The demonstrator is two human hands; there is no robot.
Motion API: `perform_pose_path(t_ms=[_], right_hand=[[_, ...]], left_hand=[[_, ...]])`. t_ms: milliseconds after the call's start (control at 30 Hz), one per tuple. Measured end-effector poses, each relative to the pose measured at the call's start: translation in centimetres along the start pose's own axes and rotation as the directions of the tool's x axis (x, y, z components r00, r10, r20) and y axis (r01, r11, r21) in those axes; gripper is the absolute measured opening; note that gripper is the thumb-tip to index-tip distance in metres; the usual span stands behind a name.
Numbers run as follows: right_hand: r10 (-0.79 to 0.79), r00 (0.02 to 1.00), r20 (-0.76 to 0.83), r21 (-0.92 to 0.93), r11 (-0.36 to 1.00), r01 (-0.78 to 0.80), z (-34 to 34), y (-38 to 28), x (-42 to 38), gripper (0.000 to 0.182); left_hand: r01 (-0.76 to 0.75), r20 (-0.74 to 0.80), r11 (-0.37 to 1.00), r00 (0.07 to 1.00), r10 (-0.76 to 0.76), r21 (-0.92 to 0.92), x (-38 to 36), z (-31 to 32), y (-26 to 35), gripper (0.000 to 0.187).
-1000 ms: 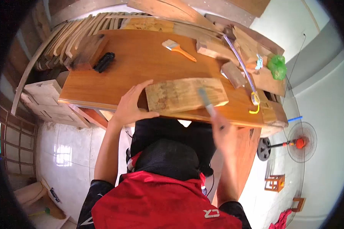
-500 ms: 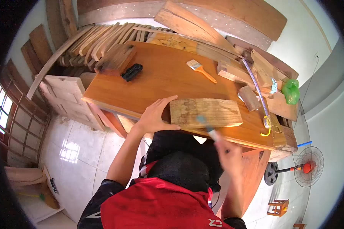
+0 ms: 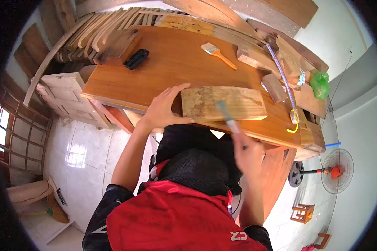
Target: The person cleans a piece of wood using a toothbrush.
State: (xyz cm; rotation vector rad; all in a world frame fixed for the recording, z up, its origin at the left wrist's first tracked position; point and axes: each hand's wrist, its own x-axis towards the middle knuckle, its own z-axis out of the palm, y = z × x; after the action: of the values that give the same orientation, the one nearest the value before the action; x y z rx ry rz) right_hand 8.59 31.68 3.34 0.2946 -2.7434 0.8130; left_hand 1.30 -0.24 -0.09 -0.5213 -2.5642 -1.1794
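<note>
A thick wooden block (image 3: 247, 98) lies near the front edge of the wooden table (image 3: 171, 62), with dark stains and grain on its upper face. My left hand (image 3: 165, 108) grips its left end, thumb along the near edge and fingers at the far corner. Closed around a slim tool (image 3: 230, 121) with a white handle and a blue-grey end, my right hand (image 3: 248, 152) is smeared by motion. The tool's end overlaps the middle of the block's face; its exact kind is too blurred to tell.
Farther back lie a paintbrush (image 3: 218, 55) with an orange handle and a black object (image 3: 136, 59). To the right are a small wood piece (image 3: 274, 88), an extended tape measure (image 3: 294, 115) and a green plastic bag (image 3: 320, 85). Stacked wooden slats (image 3: 109, 31) stand behind the table.
The camera view has shifted, so the table and block appear higher. My left hand stays on the block's end, while my right hand still holds the tool over its face.
</note>
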Motion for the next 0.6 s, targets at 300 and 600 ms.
perform_pose_path(t_ms=[300,600], right_hand=[[0.119,0.979,-0.167,-0.120,0.983,-0.140,0.9,4.3,0.2,0.030],[0.382,0.914,-0.135,-0.189,0.896,-0.402,-4.0,5.3,-0.9,0.038]], left_hand=[[0.029,0.002,0.999,1.000,-0.029,-0.020,0.0,0.2,0.4,0.108],[0.006,-0.002,0.998,1.000,-0.006,-0.055,0.0,0.5,0.0,0.107]])
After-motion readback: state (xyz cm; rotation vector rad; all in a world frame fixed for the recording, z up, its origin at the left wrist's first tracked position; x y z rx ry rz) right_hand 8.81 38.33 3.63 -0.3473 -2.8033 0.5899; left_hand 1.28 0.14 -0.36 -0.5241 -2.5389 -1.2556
